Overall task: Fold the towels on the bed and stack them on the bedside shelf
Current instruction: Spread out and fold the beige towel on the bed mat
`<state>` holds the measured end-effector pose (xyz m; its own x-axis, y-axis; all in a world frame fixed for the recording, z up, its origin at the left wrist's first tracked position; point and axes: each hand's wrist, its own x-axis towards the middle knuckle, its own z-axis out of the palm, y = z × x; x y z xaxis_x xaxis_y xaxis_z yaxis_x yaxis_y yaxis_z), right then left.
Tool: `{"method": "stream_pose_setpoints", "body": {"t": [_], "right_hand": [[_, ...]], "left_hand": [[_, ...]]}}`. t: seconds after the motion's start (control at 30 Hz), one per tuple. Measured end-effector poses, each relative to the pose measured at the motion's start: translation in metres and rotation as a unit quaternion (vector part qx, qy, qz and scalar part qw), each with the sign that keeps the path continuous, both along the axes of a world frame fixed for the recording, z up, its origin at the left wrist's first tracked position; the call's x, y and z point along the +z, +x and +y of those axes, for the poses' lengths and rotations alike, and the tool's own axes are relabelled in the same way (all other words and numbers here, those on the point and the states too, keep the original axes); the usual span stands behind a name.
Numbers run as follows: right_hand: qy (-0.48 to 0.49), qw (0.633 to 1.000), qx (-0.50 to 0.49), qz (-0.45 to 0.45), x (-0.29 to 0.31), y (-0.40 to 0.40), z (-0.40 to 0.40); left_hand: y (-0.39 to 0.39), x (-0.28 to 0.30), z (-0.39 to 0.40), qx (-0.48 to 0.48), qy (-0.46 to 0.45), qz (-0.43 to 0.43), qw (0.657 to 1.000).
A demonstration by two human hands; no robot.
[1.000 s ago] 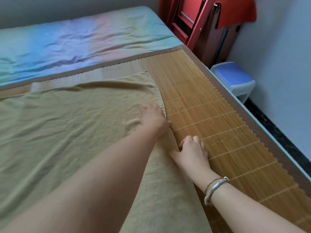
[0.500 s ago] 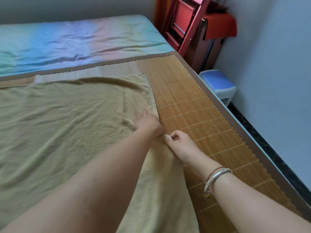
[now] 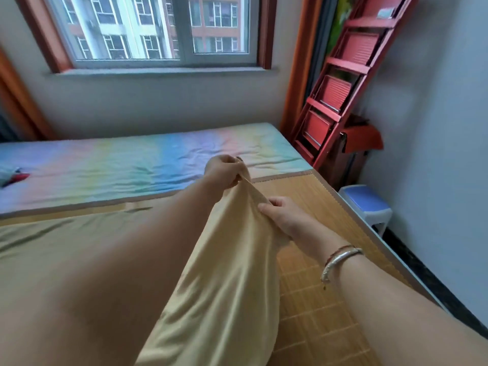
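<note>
Towel: tan towel (image 3: pixel 52 249) lay spread over the left of the bed, its right edge lifted off the bamboo mat (image 3: pixel 322 307).
Left hand: left hand (image 3: pixel 224 171) gripped the raised edge, fingers curled tight around the cloth.
Right hand: right hand (image 3: pixel 284 215) pinched the same edge lower down, thumb on top.
Technique: judged best to keep the edge taut between both grips and carry it across square.
Room: pastel sheet (image 3: pixel 132 165) beyond; window (image 3: pixel 158 27) above; red ladder (image 3: pixel 343 88) and blue stool (image 3: pixel 367 204) at right.
</note>
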<state>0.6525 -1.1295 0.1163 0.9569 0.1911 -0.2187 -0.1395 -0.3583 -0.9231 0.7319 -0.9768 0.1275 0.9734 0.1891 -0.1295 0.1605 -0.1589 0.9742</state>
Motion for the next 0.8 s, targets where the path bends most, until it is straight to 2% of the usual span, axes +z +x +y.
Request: {"method": "stream_pose_setpoints", "body": {"t": [0.2,0.37,0.63,0.8], "right_hand": [[0.028,0.999,0.038,-0.015,0.077,-0.034,0.125],[0.055,0.991,0.118,-0.017,0.133,-0.059,0.241],[0.080,0.976,0.200,-0.027,0.167,-0.119,0.414],[0.103,0.971,0.217,0.006,0.149,-0.159,0.540]], "left_hand": [[-0.077,0.096,0.121,0.046,-0.044,0.002,0.998],[-0.137,0.153,0.222,0.102,-0.072,-0.016,0.992],[-0.206,0.177,0.394,0.158,-0.073,-0.047,0.984],[-0.237,0.155,0.533,0.159,-0.066,-0.021,0.985]]}}
